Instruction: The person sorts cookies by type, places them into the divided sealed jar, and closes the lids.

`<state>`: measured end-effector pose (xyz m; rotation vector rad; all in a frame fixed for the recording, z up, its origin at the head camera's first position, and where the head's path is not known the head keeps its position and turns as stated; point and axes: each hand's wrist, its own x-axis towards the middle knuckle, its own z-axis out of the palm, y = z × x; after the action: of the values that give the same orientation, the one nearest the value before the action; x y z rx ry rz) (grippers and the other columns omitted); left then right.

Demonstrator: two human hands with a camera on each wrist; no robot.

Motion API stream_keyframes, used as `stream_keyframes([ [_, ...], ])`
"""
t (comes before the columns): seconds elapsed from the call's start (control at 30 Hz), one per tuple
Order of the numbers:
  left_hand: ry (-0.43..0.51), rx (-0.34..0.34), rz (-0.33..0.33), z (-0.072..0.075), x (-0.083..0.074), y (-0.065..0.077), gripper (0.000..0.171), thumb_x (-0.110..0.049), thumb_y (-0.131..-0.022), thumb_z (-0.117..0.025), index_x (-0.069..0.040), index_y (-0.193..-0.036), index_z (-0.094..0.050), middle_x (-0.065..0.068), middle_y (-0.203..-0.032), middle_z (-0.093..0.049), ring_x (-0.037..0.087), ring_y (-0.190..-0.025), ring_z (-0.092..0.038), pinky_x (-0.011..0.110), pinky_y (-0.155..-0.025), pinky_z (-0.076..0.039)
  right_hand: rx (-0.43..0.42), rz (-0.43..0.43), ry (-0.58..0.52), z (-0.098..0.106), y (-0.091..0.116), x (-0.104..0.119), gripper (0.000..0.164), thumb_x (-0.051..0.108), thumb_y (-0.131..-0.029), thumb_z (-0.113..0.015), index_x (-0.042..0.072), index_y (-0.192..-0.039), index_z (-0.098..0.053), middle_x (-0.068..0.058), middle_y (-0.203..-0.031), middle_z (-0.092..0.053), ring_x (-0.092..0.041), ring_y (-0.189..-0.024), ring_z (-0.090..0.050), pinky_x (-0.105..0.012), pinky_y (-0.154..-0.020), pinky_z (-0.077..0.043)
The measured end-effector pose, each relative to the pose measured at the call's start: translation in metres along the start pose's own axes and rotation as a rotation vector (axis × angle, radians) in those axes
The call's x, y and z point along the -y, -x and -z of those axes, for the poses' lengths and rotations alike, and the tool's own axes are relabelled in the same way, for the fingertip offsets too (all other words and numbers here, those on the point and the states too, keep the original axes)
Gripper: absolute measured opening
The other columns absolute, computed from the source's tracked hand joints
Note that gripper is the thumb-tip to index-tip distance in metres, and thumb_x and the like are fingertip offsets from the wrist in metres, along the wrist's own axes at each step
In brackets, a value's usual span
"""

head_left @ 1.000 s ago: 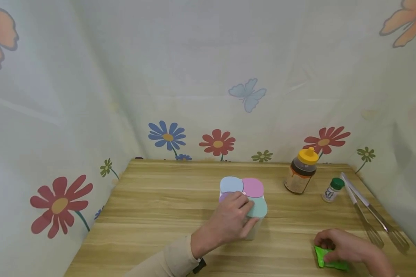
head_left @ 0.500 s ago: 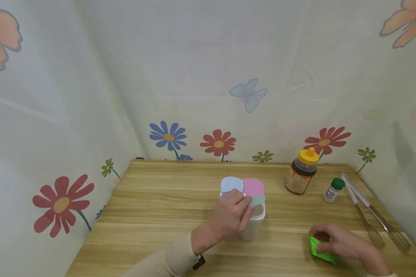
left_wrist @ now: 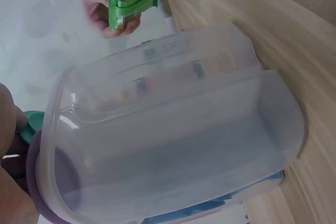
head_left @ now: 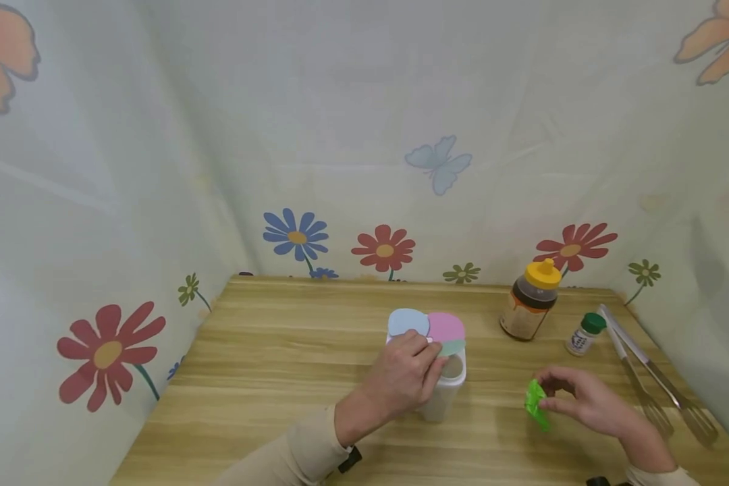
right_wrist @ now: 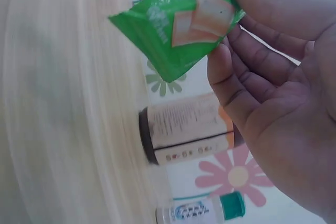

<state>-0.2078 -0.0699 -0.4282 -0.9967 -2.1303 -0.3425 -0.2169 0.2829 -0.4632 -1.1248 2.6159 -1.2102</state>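
A translucent storage container (head_left: 440, 403) stands upright on the wooden table, topped by blue, pink, purple and green flap lids. My left hand (head_left: 396, 374) rests over its top and pinches the raised green flap (head_left: 453, 348), which leaves the compartment below uncovered. Part of the purple flap is hidden by that hand. To the right of the container, my right hand (head_left: 589, 399) holds a small green snack packet (head_left: 536, 406) between thumb and fingers, lifted off the table. A picture of wafer-like pieces shows on the packet (right_wrist: 181, 24) in the right wrist view.
Behind my right hand stand a brown bottle (head_left: 527, 307) with a yellow cap and a small white shaker (head_left: 585, 335) with a green cap. Metal tongs (head_left: 644, 364) lie along the table's right side. Flower-printed curtains (head_left: 316, 135) enclose the back and sides.
My left hand has raised the green flap, uncovering its compartment. My right hand has lifted the green packet from the table and moved it left, towards the container.
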Motion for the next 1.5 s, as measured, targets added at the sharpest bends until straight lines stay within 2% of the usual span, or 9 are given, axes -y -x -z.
stream_keyframes([
  [0.2, 0.026, 0.039, 0.031, 0.0, -0.001, -0.001, 0.023, -0.025, -0.097, -0.057, -0.009, -0.094, -0.073, -0.004, -0.076, -0.062, 0.008, -0.07, -0.052, 0.021, -0.067, -0.044, -0.047, -0.014, 0.001, -0.005, -0.008, 0.006, 0.021, 0.007, -0.087, -0.071, 0.011, -0.105, -0.061, 0.005, -0.093, -0.065, -0.007, -0.081, -0.061, -0.024, -0.071, -0.051],
  [0.5, 0.021, 0.077, 0.049, 0.003, 0.002, -0.007, 0.023, -0.023, -0.096, -0.056, -0.01, -0.09, -0.073, -0.005, -0.07, -0.058, 0.008, -0.066, -0.048, 0.02, -0.064, -0.041, -0.108, -0.061, -0.003, -0.008, -0.018, 0.011, 0.039, 0.009, -0.085, -0.073, 0.007, -0.121, -0.057, 0.003, -0.105, -0.064, -0.008, -0.084, -0.059, -0.023, -0.073, -0.05],
  [0.83, 0.019, 0.057, 0.025, 0.003, 0.005, -0.012, 0.021, -0.021, -0.095, -0.058, -0.01, -0.083, -0.072, -0.004, -0.067, -0.058, 0.01, -0.064, -0.049, 0.021, -0.063, -0.042, -0.132, 0.013, -0.019, -0.008, -0.026, 0.019, 0.032, 0.005, -0.084, -0.074, 0.011, -0.113, -0.062, 0.004, -0.096, -0.066, -0.009, -0.078, -0.058, -0.023, -0.07, -0.049],
  [1.17, 0.079, 0.104, 0.074, 0.005, 0.006, -0.014, 0.02, -0.02, -0.095, -0.06, -0.009, -0.085, -0.074, -0.005, -0.065, -0.055, 0.008, -0.062, -0.045, 0.018, -0.06, -0.037, -0.178, 0.108, -0.065, -0.011, -0.036, 0.026, 0.033, -0.005, -0.08, -0.075, 0.008, -0.108, -0.062, 0.001, -0.093, -0.067, -0.01, -0.075, -0.06, -0.022, -0.068, -0.051],
  [1.5, 0.095, 0.08, 0.081, 0.005, 0.009, -0.014, 0.022, -0.019, -0.094, -0.061, -0.011, -0.076, -0.071, -0.006, -0.061, -0.045, 0.009, -0.061, -0.04, 0.019, -0.059, -0.033, -0.215, 0.156, -0.056, -0.014, -0.054, 0.039, 0.034, -0.007, -0.076, -0.077, 0.003, -0.105, -0.061, 0.0, -0.094, -0.065, -0.009, -0.077, -0.061, -0.024, -0.067, -0.052],
])
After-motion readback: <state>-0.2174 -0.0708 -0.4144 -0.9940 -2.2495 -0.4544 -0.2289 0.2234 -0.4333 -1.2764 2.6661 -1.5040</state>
